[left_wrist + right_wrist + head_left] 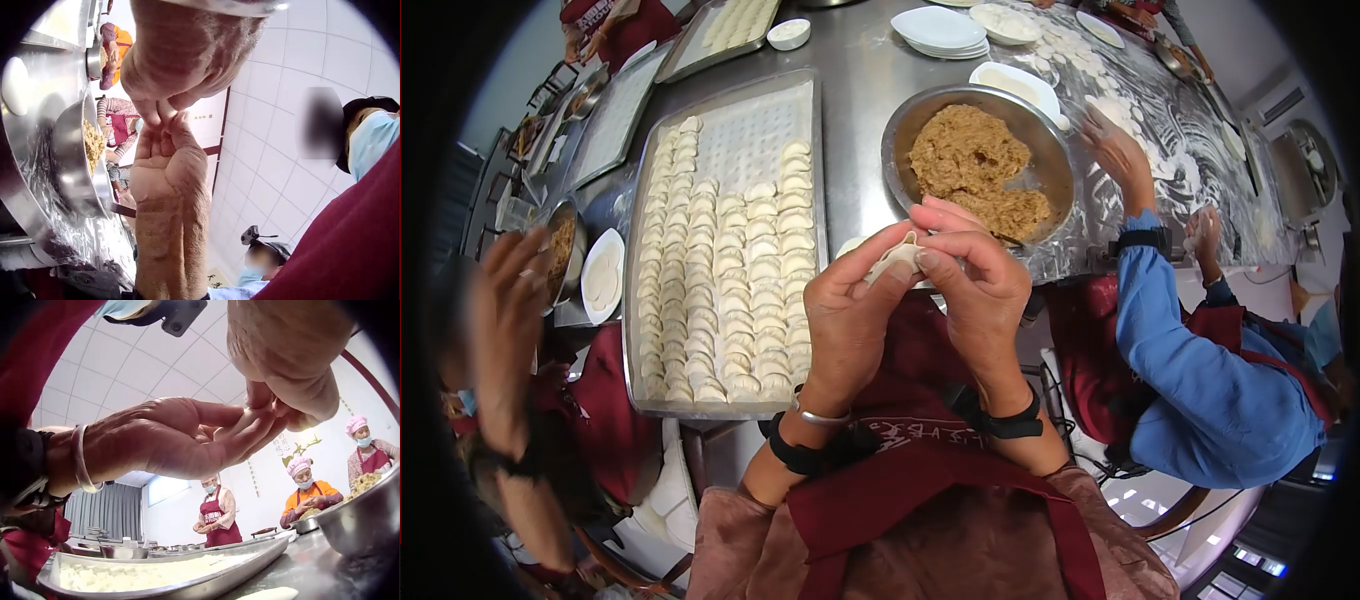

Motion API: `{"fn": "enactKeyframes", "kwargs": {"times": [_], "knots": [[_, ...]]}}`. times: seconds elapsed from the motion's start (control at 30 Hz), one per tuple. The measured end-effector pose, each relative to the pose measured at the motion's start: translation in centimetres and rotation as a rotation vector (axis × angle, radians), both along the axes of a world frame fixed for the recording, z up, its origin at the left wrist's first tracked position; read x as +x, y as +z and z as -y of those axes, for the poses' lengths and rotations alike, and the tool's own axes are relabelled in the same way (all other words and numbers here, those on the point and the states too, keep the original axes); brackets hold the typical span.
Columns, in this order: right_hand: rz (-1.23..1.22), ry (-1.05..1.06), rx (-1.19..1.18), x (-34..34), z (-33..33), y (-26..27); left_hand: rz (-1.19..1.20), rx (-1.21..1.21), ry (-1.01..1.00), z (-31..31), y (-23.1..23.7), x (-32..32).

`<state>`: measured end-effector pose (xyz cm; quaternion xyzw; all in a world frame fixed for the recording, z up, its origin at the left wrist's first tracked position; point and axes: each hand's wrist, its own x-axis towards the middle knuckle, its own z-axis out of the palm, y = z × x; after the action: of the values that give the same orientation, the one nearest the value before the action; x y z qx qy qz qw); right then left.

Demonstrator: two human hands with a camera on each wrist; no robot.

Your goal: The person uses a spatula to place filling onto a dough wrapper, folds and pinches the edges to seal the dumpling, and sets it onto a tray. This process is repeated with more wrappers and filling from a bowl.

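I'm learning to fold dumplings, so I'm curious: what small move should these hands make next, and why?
Probably press the thumbs and fingers together to seal the small white dough dumpling: the left hand and right hand pinch it from either side, and its far edge appears slightly open, though fingers hide part of it.

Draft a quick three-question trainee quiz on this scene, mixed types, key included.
1. True or false: the wearer's left hand and right hand both pinch the dough piece.
2. The large metal bowl in front holds: A) loose flour, B) brown filling, C) folded napkins.
3. Fill in: in the head view, the nearest tray of shaped dumplings lies to the ____ of that bowl.

Key: 1 true; 2 B; 3 left.
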<state>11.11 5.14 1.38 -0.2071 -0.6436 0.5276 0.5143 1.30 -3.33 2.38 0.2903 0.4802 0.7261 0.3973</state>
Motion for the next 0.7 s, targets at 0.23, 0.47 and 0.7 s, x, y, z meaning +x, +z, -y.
{"fn": "enactKeyframes", "kwargs": {"times": [0.23,0.47,0.7], "knots": [[0.180,-0.007,0.183,0.90,-0.90,-0.46,-0.079,-0.075,-0.020,0.16,0.04,-0.36],[0.086,0.146,0.024,0.66,-1.02,-0.35,0.026,-0.069,-0.081,0.33,0.37,-0.22],[0.237,0.053,0.278,0.95,-1.02,0.31,-0.139,-0.136,-0.124,0.48,0.54,-0.98]]}}
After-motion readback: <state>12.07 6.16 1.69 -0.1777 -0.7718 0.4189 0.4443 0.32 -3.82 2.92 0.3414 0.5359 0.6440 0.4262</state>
